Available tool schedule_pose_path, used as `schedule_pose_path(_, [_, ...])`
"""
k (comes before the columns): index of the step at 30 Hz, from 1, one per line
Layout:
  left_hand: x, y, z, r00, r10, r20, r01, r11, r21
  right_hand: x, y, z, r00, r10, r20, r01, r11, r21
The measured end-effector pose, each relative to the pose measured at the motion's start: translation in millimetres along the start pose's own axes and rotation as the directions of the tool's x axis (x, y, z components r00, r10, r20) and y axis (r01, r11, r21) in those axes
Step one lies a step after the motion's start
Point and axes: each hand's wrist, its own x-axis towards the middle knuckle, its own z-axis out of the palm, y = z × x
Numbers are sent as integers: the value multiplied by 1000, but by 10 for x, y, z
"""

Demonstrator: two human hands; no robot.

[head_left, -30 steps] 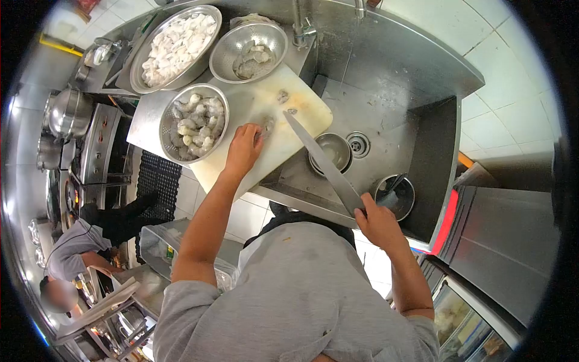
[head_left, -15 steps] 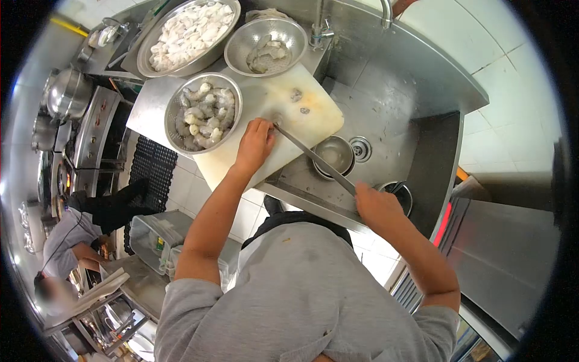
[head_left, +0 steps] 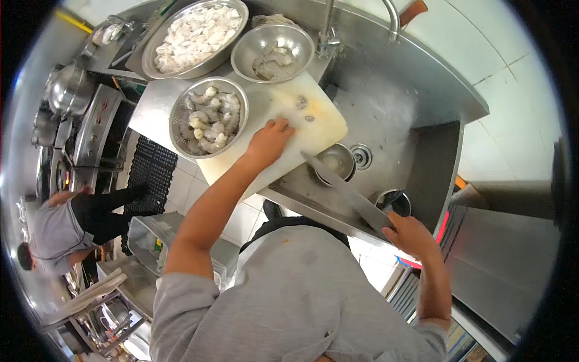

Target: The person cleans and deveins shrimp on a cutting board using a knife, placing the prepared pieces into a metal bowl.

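Note:
My left hand (head_left: pixel 271 142) rests on the white cutting board (head_left: pixel 325 114), fingers curled down; what lies under the fingertips is hidden. In my right hand (head_left: pixel 410 234) is the handle of a large knife (head_left: pixel 356 199), its blade pointing up and left over the sink edge and the small metal bowl (head_left: pixel 336 164). A perforated bowl of peeled shrimp (head_left: pixel 208 117) stands left of my left hand. Behind the board, a second colander (head_left: pixel 241 51) holds a few shrimp (head_left: pixel 276 63). Two small grey bits (head_left: pixel 301 102) lie on the board.
A large basin (head_left: pixel 148 60) of white pieces stands at the back left. The steel sink (head_left: pixel 386 133) has a drain (head_left: pixel 362 157), a faucet (head_left: pixel 392 21) and a dark-filled container (head_left: pixel 395 202). Another person (head_left: pixel 57 232) is at the far left, near plastic bins (head_left: pixel 148 238).
The knife and my right hand have moved right and down, the tip leaving the board. My left hand has shifted right and slightly down. The other person has straightened and moved an arm.

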Motion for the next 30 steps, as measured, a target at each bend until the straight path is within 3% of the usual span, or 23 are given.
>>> schedule_pose_path(3, [136, -18, -109, 999, -35, -10, 34, 994, -99, 88, 154, 400, 980, 116, -162, -74, 967, 242])
schedule_pose_path(4, [214, -57, -180, 996, -52, -79, 40, 988, -149, 104, 142, 449, 977, 101, -186, -48, 962, 268])
schedule_pose_path(8, [644, -345, -685, 942, -129, -311, 34, 956, -291, 118, -113, 484, 979, 197, -48, -156, 882, 446])
schedule_pose_path(10, [871, -478, -948, 869, -268, -416, 50, 885, -464, 163, -128, 571, 983, 177, -46, -137, 879, 457])
schedule_pose_path(12, [935, -644, -1214, 801, -439, -407, 208, 841, -500, 214, -79, 709, 987, 127, -103, -69, 895, 440])
schedule_pose_path(14, [745, -846, -1329, 806, -456, -379, 261, 847, -463, 268, 21, 880, 976, 32, -213, 54, 922, 384])
schedule_pose_path(17, [396, -1116, -1204, 879, -422, -224, 361, 894, -265, 279, 7, 911, 976, 41, -214, 47, 920, 389])
schedule_pose_path(19, [128, -1104, -952, 898, -435, 66, 438, 897, -52, 229, -167, 717, 990, 93, -107, -38, 899, 436])
schedule_pose_path(21, [-2, -1328, -467, 872, -364, 327, 306, 927, 218, 214, -204, 656, 992, 105, -66, -65, 895, 441])
schedule_pose_path(24, [-54, -987, -485, 873, -464, 150, 430, 878, 209, 286, -141, 744, 993, 72, -90, -30, 916, 400])
schedule_pose_path(27, [-26, -910, -515, 869, -471, 153, 414, 860, 299, 314, -162, 730, 995, 66, -73, -33, 921, 387])
schedule_pose_path(29, [-39, -1028, -502, 825, -541, 163, 528, 841, 119, 307, -235, 670, 997, 65, -46, -40, 912, 407])
schedule_pose_path(30, [-52, -1098, -504, 803, -570, 177, 574, 818, 31, 322, -193, 729, 992, 36, -118, 15, 915, 403])
